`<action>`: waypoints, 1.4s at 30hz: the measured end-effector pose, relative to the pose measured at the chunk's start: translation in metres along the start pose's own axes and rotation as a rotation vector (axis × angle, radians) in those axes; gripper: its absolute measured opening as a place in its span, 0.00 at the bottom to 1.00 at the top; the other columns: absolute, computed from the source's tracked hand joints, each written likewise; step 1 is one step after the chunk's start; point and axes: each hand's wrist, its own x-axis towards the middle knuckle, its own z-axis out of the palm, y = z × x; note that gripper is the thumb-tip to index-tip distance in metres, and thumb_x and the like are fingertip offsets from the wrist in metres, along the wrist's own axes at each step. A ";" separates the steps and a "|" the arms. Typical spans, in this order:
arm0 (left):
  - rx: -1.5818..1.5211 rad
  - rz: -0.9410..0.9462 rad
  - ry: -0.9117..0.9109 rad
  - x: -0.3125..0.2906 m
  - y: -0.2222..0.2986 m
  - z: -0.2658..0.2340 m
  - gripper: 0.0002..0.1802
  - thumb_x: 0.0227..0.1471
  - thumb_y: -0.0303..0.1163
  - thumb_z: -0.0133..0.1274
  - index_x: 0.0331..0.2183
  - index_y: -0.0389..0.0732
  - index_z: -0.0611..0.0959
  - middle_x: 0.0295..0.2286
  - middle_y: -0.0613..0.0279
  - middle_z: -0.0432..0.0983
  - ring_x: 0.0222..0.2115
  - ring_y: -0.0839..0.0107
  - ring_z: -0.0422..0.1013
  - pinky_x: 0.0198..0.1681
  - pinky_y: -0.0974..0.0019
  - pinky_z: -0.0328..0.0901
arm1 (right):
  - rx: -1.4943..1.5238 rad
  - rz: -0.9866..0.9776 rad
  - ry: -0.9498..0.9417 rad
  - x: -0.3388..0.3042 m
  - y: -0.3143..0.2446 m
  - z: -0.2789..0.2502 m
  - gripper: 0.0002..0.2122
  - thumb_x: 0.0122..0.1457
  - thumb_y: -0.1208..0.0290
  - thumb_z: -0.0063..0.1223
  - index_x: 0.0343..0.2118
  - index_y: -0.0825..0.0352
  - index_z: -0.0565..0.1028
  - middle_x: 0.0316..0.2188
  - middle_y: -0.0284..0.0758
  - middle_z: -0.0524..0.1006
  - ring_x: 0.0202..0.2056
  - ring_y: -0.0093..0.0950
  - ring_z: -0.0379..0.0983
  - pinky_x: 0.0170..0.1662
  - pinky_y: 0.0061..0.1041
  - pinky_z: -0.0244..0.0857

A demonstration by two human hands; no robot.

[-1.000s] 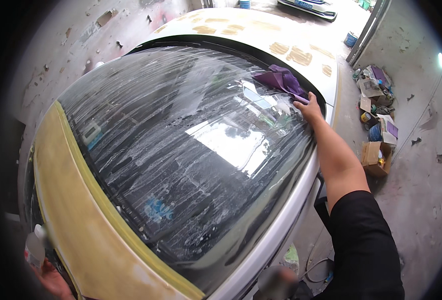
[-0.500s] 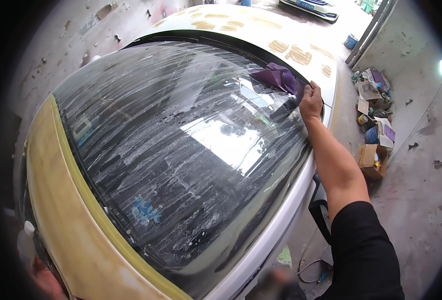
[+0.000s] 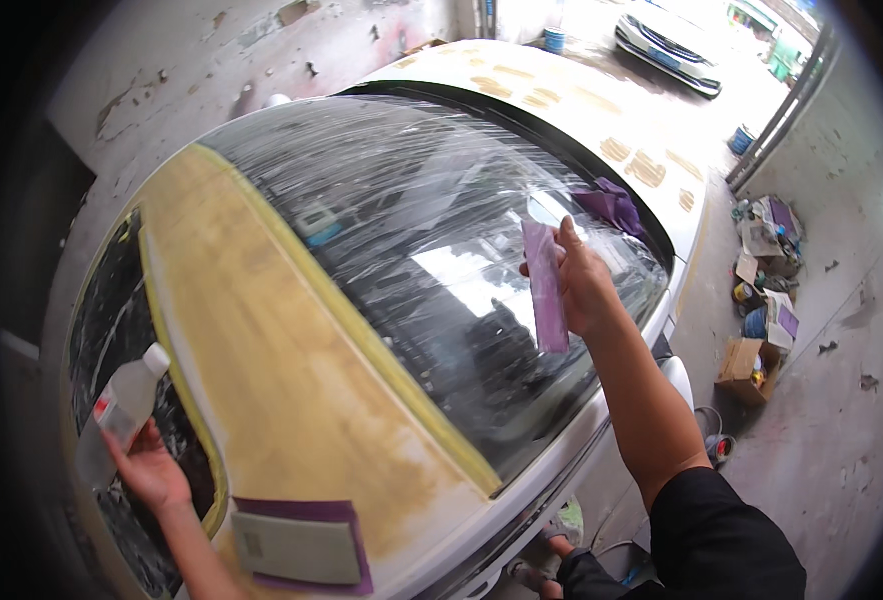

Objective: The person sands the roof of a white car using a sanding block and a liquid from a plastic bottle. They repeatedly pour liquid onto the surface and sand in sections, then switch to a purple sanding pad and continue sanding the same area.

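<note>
While a purple sheet (image 3: 614,208) stays, the right hand (image 3: 587,285) has withdrawn a strip (image 3: 546,300).

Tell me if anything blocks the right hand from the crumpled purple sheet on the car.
Nothing visible does. Only glass shows between the right hand, which holds a flat purple strip, and the crumpled purple sheet.

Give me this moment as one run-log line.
left hand: holds clear bottle | right hand: holds purple strip | crumpled purple sheet: at windshield's far edge | grey pad: on car roof
</note>
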 end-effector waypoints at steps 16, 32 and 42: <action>-0.052 0.007 -0.214 -0.037 0.019 0.048 0.26 0.59 0.49 0.55 0.50 0.39 0.77 0.40 0.62 0.79 0.35 0.74 0.78 0.29 0.74 0.72 | -0.771 -0.562 -0.241 -0.054 0.057 0.286 0.24 0.64 0.76 0.48 0.63 0.69 0.60 0.44 0.49 0.78 0.42 0.38 0.77 0.46 0.29 0.71; 0.049 0.004 -0.185 -0.040 0.027 0.052 0.24 0.60 0.47 0.55 0.46 0.36 0.79 0.36 0.62 0.79 0.32 0.75 0.76 0.29 0.74 0.70 | -0.728 -0.830 -0.811 -0.101 0.044 0.290 0.26 0.58 0.81 0.57 0.60 0.70 0.65 0.43 0.39 0.82 0.47 0.30 0.78 0.53 0.28 0.70; 0.067 0.014 -0.205 -0.040 0.022 0.053 0.26 0.59 0.49 0.56 0.46 0.35 0.80 0.38 0.61 0.79 0.33 0.74 0.76 0.30 0.73 0.71 | -1.474 -0.427 -0.410 -0.115 0.054 0.264 0.32 0.60 0.53 0.57 0.58 0.74 0.65 0.38 0.50 0.81 0.43 0.48 0.78 0.47 0.41 0.70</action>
